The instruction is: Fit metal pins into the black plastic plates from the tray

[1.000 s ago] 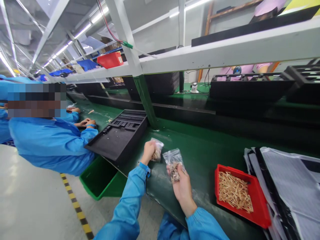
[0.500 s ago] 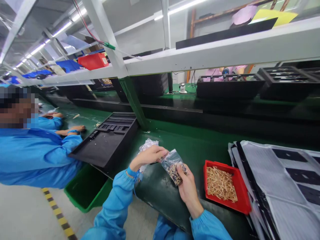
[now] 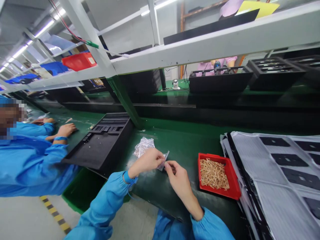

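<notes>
One clear bag (image 3: 161, 166), top corner pointing away rightward, long axis unclear

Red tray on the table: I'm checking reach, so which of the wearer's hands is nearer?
Right. The right hand is left of the red tray in the picture, not touching it; the left hand is farther left, beyond the right hand.

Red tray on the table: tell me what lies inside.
The red tray holds a heap of small tan, stick-like pieces; whatever lies beneath them is covered.
</notes>
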### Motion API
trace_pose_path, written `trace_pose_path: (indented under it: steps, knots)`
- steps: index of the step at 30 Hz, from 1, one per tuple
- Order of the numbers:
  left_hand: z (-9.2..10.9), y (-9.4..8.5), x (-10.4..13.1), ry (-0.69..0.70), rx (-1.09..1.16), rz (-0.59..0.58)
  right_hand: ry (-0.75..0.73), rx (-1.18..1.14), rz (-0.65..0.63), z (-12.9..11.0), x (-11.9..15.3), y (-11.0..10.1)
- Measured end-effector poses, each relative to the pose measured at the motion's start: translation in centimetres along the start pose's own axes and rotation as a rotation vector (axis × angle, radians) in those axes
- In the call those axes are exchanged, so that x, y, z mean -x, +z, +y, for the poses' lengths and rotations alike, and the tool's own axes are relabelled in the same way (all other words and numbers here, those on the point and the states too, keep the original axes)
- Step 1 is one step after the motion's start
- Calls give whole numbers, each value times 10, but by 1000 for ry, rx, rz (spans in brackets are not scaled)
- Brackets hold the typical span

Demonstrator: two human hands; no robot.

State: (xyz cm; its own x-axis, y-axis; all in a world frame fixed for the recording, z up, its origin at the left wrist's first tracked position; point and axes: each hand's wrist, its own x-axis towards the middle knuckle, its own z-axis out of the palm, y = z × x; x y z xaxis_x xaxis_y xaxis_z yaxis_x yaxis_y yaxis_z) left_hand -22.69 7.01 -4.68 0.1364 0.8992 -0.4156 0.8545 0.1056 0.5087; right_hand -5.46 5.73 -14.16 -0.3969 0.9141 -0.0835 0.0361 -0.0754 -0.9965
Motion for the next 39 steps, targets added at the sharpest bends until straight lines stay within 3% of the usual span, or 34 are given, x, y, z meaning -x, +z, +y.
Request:
trace_pose_path:
  steps: [6,16,28,36,39]
  knots:
    - [24,17,5,32,-262,-61,216,84,-132,6,11,-22]
    - [37,39,3,99,-426,-187,429,-65,-301,19,19,-40]
    - [29,38,-4,76,-226,-261,460,-132,-321,19,22,-44]
    - [16,43,-6,0,42,-317,496,-143,-215,28,21,-36]
    - [11,44,-6,-50,69,-283,493,-151,-163,31,18,-30]
